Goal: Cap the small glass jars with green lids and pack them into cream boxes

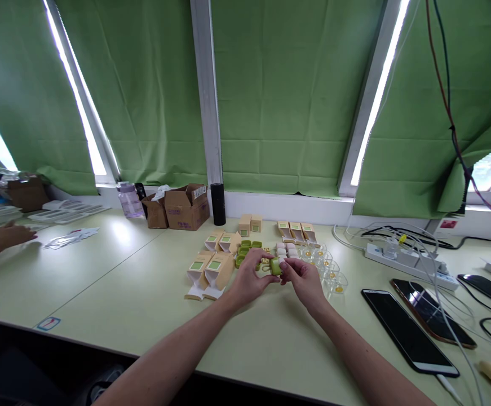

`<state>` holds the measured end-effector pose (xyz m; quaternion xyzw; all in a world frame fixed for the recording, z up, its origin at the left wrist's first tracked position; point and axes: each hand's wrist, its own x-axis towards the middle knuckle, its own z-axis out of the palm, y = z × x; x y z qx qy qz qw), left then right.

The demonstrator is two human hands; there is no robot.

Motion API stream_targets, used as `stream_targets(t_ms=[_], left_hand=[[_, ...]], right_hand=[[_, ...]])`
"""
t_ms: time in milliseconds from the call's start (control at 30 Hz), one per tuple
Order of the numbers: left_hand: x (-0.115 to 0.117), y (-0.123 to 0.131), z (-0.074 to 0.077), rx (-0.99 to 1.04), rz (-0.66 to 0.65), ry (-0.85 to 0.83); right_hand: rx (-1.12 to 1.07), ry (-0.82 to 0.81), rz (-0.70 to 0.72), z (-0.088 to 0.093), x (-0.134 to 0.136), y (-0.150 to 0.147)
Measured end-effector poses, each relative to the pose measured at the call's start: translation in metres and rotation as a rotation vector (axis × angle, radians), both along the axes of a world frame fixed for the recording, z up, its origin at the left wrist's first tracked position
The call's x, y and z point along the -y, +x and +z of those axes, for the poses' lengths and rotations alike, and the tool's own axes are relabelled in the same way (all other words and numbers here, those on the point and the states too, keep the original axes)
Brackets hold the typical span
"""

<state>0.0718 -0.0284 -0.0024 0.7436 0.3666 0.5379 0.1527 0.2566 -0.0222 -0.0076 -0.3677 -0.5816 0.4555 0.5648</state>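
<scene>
Above the table in front of me, a small green case [275, 267] with a thin loop at its left end is held between my two hands. My left hand [247, 282] grips it from the left between thumb and fingers. From the right, the closed fingertips of my right hand [308, 283] pinch its other end. A pale spot shows there; I cannot tell if it is a separate piece or a fingernail. Just behind my hands lie several green cases [245, 248], pale pinkish blocks [286, 249] and transparent cups [332, 269] with yellow centres.
Open kraft boxes [214, 265] lie left of my hands, more kraft boxes [296, 230] behind. Cardboard cartons [187, 210], a black cylinder [217, 204] and a purple bottle [130, 200] stand farther back. Phones [408, 330] and a cabled power strip [410, 265] are right. Another person's hand [12, 234] is far left.
</scene>
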Motion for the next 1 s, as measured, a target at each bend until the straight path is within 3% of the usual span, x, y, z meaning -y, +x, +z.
stream_targets(t_ms=[300, 433, 567, 700, 800, 1000], left_hand=[[0.003, 0.005, 0.001, 0.028, 0.007, -0.126], [-0.001, 0.008, -0.001, 0.154, -0.086, -0.250], [-0.006, 0.007, 0.001, 0.301, -0.247, -0.399], [-0.008, 0.005, 0.003, 0.378, -0.319, -0.510], [-0.007, 0.004, 0.004, 0.458, -0.379, -0.585], [-0.005, 0.006, 0.002, 0.527, -0.468, -0.667]], right_hand=[[-0.102, -0.092, 0.038, -0.003, -0.001, -0.001], [-0.047, -0.053, 0.007, -0.004, -0.001, 0.001], [0.127, 0.118, -0.081, 0.000, 0.004, 0.006], [0.335, 0.401, -0.235, 0.002, 0.012, 0.009], [0.423, 0.571, -0.232, 0.001, 0.015, 0.009], [0.453, 0.611, -0.220, -0.005, 0.014, 0.005]])
